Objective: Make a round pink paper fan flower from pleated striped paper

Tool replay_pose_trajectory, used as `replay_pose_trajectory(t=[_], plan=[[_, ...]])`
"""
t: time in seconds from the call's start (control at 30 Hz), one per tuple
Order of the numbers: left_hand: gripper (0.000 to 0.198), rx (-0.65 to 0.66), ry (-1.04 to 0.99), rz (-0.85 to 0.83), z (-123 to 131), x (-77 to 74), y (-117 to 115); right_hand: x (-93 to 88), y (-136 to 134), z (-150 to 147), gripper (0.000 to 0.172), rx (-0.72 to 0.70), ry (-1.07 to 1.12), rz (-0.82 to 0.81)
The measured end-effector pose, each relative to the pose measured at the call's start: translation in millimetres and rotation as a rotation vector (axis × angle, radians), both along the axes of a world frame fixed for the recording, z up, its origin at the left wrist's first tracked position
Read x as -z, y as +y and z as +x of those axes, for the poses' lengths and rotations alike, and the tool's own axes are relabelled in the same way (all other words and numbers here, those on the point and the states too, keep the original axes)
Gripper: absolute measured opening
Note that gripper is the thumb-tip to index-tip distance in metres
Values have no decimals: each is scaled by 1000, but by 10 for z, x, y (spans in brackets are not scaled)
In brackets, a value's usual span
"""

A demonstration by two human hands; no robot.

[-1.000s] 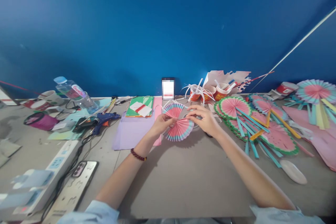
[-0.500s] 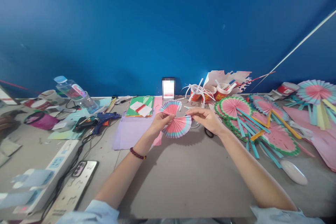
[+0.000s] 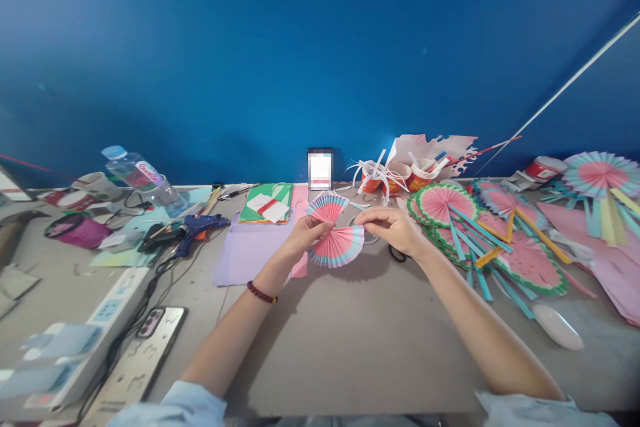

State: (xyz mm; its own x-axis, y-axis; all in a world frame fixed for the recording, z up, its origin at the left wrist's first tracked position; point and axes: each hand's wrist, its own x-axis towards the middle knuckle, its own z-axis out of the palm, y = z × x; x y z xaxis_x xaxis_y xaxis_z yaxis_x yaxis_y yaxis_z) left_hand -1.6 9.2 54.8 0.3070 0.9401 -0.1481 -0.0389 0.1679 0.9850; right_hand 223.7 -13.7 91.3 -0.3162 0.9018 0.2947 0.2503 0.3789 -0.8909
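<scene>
A pleated paper fan [image 3: 340, 247], pink with a pale blue rim, is spread above the middle of the table, with a gap on its right side. My left hand [image 3: 309, 233] pinches it near the centre from the left; a beaded bracelet is on that wrist. With closed fingertips, my right hand [image 3: 393, 225] grips the fan's edge at the right of the gap. Behind the right hand lie black-handled scissors [image 3: 399, 253], partly hidden.
Finished fans [image 3: 447, 205] and a white mouse [image 3: 559, 327] lie at the right. Paper cups [image 3: 395, 177] and a propped phone [image 3: 321, 170] stand at the back. Leftward are a glue gun [image 3: 193, 233], bottle [image 3: 145, 177], power strip [image 3: 100, 327] and phone [image 3: 150, 353].
The lower part of the fan has spread a little wider and the gap between its two parts has opened slightly. Both hands have stayed nearly in place.
</scene>
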Motion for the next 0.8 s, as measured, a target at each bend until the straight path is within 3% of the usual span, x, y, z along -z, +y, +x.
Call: replay_pose_trajectory(t=[0.17,0.37,0.8], plan=[[34,93,50,25,-19,-39,-31,54,27,-31,13,70,134,-78],[34,129,32,51,-8,-88,-57,113,58,-42,36,102,236,-148],[34,148,54,62,-11,-120,-58,121,48,-77,31,171,294,-216]])
